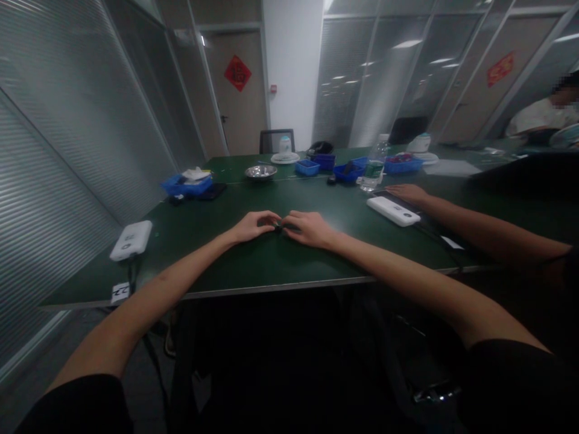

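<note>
Both my hands meet over the middle of the green table (289, 265), fingertips almost touching. Between them is a small dark object (278, 228), too small and too covered by fingers to name. My left hand (254, 226) pinches it from the left between thumb and fingers. From the other side, the bent fingers of my right hand (310, 229) close on the same object. The wrists hover just above the tabletop or rest on it; I cannot tell which.
A white power bank (131, 240) with a cable lies left, another white device (392, 211) right. Behind stand a metal bowl (261, 173), blue trays (186, 183) and a water bottle (374, 166). Another person's hand (407, 193) rests on the table at right.
</note>
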Action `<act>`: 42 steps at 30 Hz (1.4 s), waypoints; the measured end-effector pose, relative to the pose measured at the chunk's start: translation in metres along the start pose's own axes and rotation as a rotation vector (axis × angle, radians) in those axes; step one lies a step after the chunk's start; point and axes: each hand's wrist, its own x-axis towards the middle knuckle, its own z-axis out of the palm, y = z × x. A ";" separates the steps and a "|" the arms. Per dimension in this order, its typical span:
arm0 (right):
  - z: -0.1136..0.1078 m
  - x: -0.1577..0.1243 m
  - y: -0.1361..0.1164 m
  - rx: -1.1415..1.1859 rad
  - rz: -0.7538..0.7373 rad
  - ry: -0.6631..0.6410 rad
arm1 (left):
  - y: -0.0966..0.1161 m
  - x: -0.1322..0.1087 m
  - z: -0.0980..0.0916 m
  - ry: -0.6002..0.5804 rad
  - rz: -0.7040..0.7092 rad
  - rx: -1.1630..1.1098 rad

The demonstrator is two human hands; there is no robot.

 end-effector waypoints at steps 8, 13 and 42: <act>0.001 0.001 0.001 0.080 0.002 -0.031 | 0.006 0.002 0.005 -0.013 0.003 0.107; 0.006 0.001 0.005 0.094 0.125 0.065 | 0.008 0.000 -0.002 -0.006 0.031 0.196; 0.001 0.002 0.011 0.087 0.320 0.079 | -0.077 -0.094 -0.160 0.512 -0.985 0.964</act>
